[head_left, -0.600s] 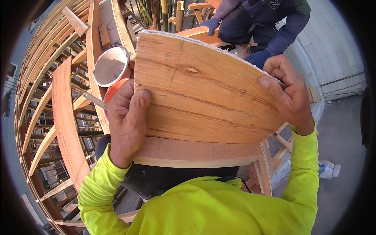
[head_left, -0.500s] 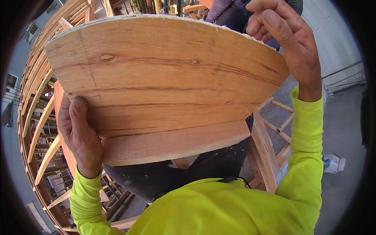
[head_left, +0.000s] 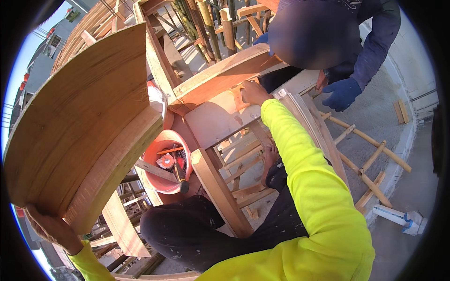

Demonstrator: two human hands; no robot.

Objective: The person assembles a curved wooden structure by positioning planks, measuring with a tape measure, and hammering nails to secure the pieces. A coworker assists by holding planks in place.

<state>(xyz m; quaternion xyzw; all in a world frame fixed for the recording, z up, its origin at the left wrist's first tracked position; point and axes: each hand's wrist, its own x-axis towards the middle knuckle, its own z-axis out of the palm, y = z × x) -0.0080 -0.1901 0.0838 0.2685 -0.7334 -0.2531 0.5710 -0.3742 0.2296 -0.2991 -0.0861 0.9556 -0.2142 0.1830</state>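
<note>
At the far left, the left hand [head_left: 51,229] holds the lower end of the curved wooden panel [head_left: 84,110]; its fingers are bent at the edge and partly hidden. The panel stands tilted, and its right end is near the white bucket [head_left: 156,99]. Its upper edge makes a wide arc; the face is brown with dark grain, and a thick paler strip [head_left: 112,169] follows the lower side. Next is the orange bucket [head_left: 161,139] with tools inside, then an open gap below the lower edge of the pale board [head_left: 211,127]. Near the upper edge of this board, the right hand [head_left: 255,92] is closed around an orange handle [head_left: 237,99]. Farther right is a co-worker's blue glove [head_left: 344,93], well apart.
</note>
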